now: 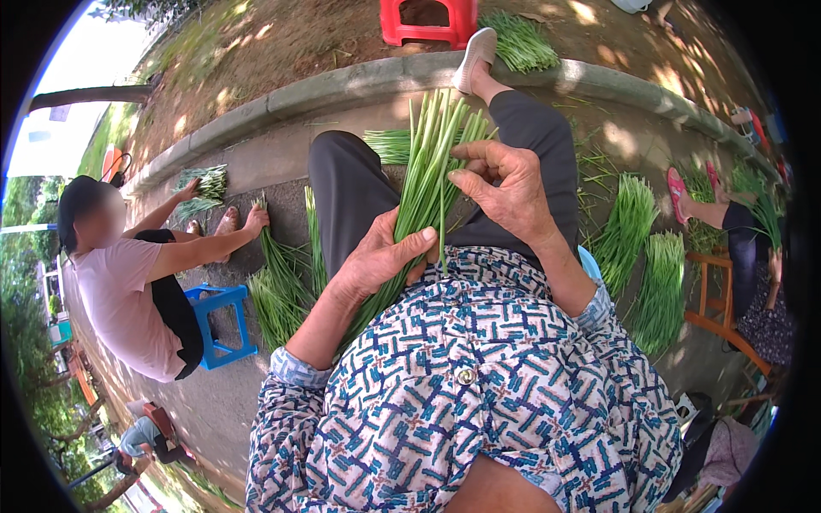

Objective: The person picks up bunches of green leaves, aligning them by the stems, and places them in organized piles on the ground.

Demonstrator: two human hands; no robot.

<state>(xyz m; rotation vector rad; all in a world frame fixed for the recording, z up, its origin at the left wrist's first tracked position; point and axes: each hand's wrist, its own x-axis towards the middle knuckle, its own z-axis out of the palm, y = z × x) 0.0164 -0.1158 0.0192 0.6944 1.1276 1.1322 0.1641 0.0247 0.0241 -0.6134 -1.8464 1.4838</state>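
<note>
A bunch of long green stalks (426,170), pale at the upper ends, lies slanted across my lap. My left hand (391,250) is closed around its lower part, with the thumb on top. One stalk hangs apart from the bunch near that thumb. At the bunch's upper right side is my right hand (500,179), its thumb and index finger a little apart beside the stalks; whether they pinch a stalk cannot be told. Behind the bunch, on the ground between my knees, lies another pile of stalks (388,146), partly hidden.
A concrete kerb (359,77) curves across the front, with a red plastic stool (426,32) beyond it. Green bundles (660,288) lie at the right, others (276,301) at the left. A co-worker (128,276) handles stalks near a blue stool (221,320); another person (757,256) sits far right.
</note>
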